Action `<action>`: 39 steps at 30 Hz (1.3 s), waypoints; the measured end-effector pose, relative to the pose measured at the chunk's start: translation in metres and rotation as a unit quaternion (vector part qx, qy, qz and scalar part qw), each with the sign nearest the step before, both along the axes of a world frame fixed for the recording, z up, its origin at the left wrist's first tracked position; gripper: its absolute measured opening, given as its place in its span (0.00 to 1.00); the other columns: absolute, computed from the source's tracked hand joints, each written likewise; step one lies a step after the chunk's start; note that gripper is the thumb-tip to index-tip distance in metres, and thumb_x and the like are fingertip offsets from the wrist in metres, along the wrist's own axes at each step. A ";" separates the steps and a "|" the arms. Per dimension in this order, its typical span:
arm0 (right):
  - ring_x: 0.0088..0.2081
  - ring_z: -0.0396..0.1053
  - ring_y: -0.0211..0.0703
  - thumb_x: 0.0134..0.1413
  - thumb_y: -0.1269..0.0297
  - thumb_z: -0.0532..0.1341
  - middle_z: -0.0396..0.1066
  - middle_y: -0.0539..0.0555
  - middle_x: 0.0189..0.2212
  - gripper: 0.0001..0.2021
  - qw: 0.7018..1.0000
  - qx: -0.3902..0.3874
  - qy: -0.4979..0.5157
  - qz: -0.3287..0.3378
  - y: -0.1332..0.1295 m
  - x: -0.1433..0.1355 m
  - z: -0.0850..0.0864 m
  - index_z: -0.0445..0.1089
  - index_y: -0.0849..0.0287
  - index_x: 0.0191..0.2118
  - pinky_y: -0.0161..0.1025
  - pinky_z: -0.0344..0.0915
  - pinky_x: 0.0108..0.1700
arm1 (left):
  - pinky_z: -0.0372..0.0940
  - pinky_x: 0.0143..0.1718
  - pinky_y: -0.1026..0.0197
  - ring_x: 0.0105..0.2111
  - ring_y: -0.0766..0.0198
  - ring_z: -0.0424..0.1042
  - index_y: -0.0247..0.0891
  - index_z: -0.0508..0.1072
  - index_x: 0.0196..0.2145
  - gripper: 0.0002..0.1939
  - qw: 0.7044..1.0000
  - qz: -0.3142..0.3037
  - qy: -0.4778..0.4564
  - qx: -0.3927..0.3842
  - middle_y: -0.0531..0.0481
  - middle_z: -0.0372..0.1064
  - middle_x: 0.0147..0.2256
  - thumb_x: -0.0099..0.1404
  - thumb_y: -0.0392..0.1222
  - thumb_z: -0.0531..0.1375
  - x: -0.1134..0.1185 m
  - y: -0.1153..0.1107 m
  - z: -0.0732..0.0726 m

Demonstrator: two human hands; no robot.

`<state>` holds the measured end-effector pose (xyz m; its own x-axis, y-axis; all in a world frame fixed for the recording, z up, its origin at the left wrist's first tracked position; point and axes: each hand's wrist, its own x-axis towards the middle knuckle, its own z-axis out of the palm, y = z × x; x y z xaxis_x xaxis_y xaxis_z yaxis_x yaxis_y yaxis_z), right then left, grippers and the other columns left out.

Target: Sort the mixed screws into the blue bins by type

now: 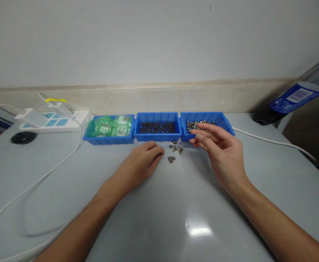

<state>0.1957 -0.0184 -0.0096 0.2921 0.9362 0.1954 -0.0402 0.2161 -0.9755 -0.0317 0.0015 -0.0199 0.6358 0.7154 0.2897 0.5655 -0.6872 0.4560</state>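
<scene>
My left hand (144, 158) rests on the table in front of the middle bin, its fingers curled together. Something small and metallic may show at its fingertips, but I cannot make it out. Just right of those fingertips lie several small metal screws (171, 159) in loose clusters on the table. My right hand (222, 149) hovers at the front edge of the right blue bin (223, 125), fingers stretched and apart, with nothing visible in them. Partly behind its fingers, shiny screws (193, 124) lie in that bin. Dark screws (157, 127) fill the floor of the middle blue bin (158, 137).
A left blue bin (109, 141) holds green-tinted plastic bags (113, 125) of metal parts. Left of it are a power strip (79, 122), a black disc (23, 137) and a white cable (43, 177). A blue-labelled bottle (295, 96) leans at right.
</scene>
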 end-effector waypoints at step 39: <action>0.30 0.80 0.43 0.47 0.60 0.74 0.81 0.55 0.29 0.11 0.968 -0.093 -0.045 0.227 -0.010 -0.009 0.011 0.80 0.59 0.36 0.36 0.78 0.35 | 0.72 0.42 0.62 0.36 0.64 0.78 0.38 0.65 0.34 0.12 0.865 0.014 -0.390 -0.316 0.49 0.78 0.35 0.63 0.38 0.68 0.017 -0.008 0.018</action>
